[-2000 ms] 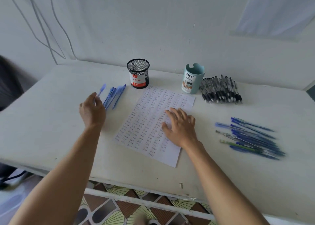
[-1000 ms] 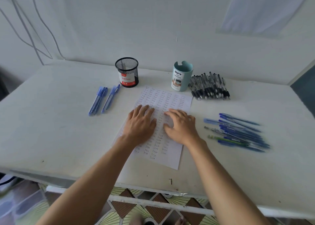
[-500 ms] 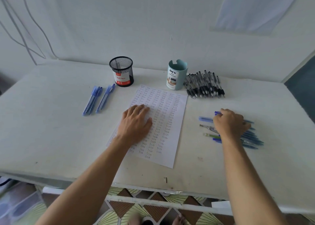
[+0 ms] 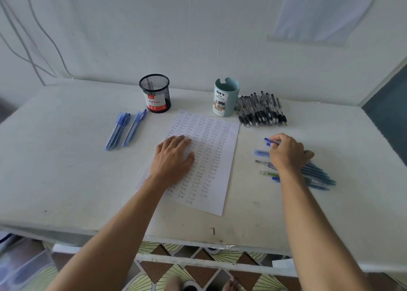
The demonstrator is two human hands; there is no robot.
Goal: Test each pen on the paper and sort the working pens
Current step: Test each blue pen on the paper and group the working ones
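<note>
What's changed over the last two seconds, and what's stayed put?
The left hand let go of a pen at the left blue pens, then moved right onto the paper. The right hand left the paper for the blue pen pile and now grips a blue pen. The mesh cup, teal organizer and black pens stayed.

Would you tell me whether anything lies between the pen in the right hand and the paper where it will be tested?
Nothing visible does. Only bare table separates the right hand, pinching a pen, from the paper. The left hand lies flat on the paper's left part; its right side is free.
</note>
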